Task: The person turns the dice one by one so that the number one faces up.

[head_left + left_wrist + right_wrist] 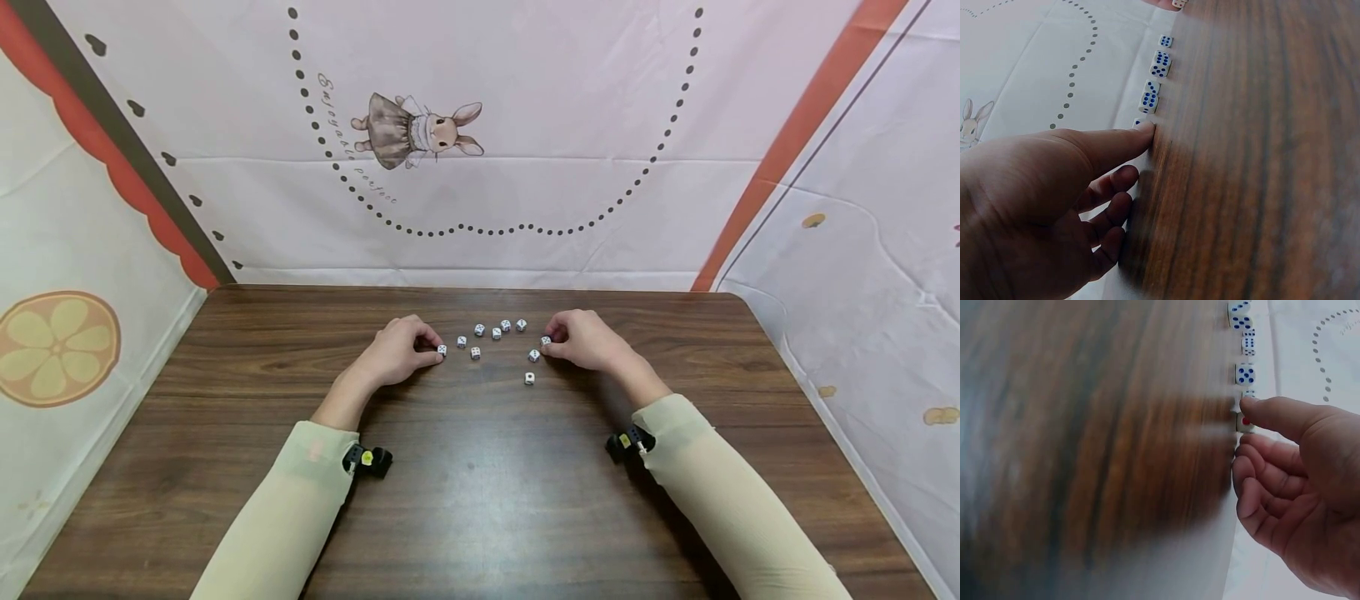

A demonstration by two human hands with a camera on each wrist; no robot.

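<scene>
Several small white dice with pips lie on the brown wooden table (465,467). My left hand (397,350) pinches a die (442,351) at the left end of the group, its thumb tip over that die in the left wrist view. On the other side my right hand (585,339) pinches another die (546,340) between thumb and index finger. In the right wrist view a die with a red pip (1245,422) shows between these fingers. Between the hands, a left die (461,342), a middle die (497,333) and a far die (521,325) belong to a loose, uneven row.
Nearer me than the row are one die (476,353) on the left, another die (534,355) by the right fingertips and a front die (529,378). A printed cloth (570,100) with a rabbit hangs behind the table and along both sides.
</scene>
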